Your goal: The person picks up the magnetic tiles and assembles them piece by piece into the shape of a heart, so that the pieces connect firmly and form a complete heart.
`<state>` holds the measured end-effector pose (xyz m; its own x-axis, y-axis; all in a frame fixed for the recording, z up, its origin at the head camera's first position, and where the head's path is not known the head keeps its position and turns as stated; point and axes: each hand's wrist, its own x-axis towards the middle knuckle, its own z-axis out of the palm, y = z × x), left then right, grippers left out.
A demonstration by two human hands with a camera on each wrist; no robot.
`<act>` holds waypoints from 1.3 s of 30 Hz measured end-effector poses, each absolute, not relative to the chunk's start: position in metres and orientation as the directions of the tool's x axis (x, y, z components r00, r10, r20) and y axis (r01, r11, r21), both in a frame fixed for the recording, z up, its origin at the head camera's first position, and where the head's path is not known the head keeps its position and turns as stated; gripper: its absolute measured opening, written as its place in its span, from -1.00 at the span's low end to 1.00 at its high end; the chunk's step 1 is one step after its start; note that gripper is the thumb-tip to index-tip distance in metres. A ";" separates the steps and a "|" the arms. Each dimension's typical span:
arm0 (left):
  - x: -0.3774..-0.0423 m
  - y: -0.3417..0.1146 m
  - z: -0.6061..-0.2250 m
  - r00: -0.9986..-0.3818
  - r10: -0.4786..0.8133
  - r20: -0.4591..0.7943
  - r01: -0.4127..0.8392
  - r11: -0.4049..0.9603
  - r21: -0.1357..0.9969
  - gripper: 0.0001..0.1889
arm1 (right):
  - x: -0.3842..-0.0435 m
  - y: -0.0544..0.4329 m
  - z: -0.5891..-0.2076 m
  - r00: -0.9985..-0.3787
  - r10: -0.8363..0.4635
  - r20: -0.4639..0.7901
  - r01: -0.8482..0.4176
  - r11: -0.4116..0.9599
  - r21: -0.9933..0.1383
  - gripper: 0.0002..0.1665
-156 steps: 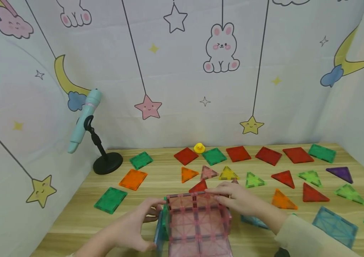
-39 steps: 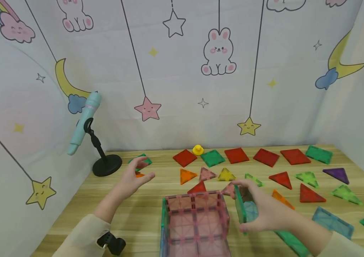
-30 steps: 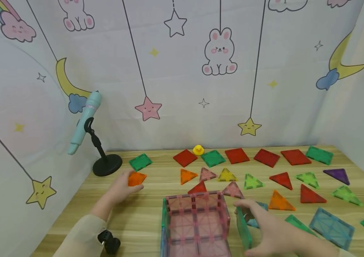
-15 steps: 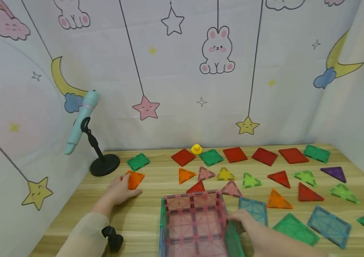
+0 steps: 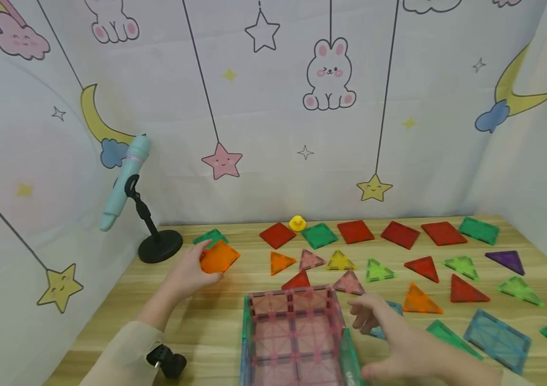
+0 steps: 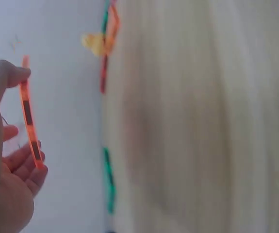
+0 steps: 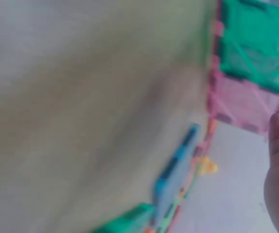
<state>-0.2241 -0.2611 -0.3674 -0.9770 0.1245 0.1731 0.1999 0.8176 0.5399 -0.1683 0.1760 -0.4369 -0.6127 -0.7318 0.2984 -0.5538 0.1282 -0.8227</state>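
Note:
My left hand (image 5: 189,276) holds an orange square magnetic tile (image 5: 220,257) by its edges, raised above the table at the left. In the left wrist view, thumb and fingertips pinch opposite edges of this tile (image 6: 28,114). Front centre is an open-topped box of magnetic tiles (image 5: 295,343), with pink floor, pink back wall, and green and blue tiles along its left side. A green tile (image 5: 349,359) stands upright on its right side, beside a pink one. My right hand (image 5: 394,340) is just right of that green tile, fingers loosely bent, holding nothing.
Red and green squares line the back edge with a yellow rubber duck (image 5: 297,223). Several coloured triangles (image 5: 341,261) lie in front. Blue tiles (image 5: 497,340) and green tiles lie at the right. A toy microphone (image 5: 126,179) on a black stand (image 5: 160,246) is at back left.
My right hand has set the green tile upright against the box's right side and let go. My left hand has left the box, reached the orange square and lifted it off the table.

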 end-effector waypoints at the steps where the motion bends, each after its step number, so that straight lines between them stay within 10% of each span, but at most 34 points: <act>1: -0.220 -0.254 -0.361 -0.962 0.169 0.213 0.260 0.800 0.541 -0.16 | -0.157 0.174 -0.413 -0.576 -0.733 0.361 -0.634 0.122 -0.764 0.04; 12: -0.170 -0.172 -0.311 -0.634 0.639 0.436 0.771 0.564 0.295 -0.11 | -0.162 0.119 -0.331 -0.833 -0.534 0.146 -0.286 0.188 -0.940 -0.41; 21: -0.159 -0.140 -0.306 -0.363 0.748 0.556 0.930 0.329 0.164 -0.05 | -0.166 0.099 -0.319 -0.841 -0.518 0.155 -0.131 -0.084 -0.988 -0.51; 31: -0.158 -0.142 -0.308 -0.700 0.654 0.288 0.602 0.323 0.731 -0.61 | -0.157 0.112 -0.324 -0.854 -0.508 0.115 -0.122 -0.020 -0.992 -0.56; 39: -0.149 -0.141 -0.312 -0.719 0.674 0.169 0.420 0.228 0.879 -0.80 | -0.149 0.126 -0.333 -0.819 -0.568 0.082 -0.163 0.093 -0.982 -0.63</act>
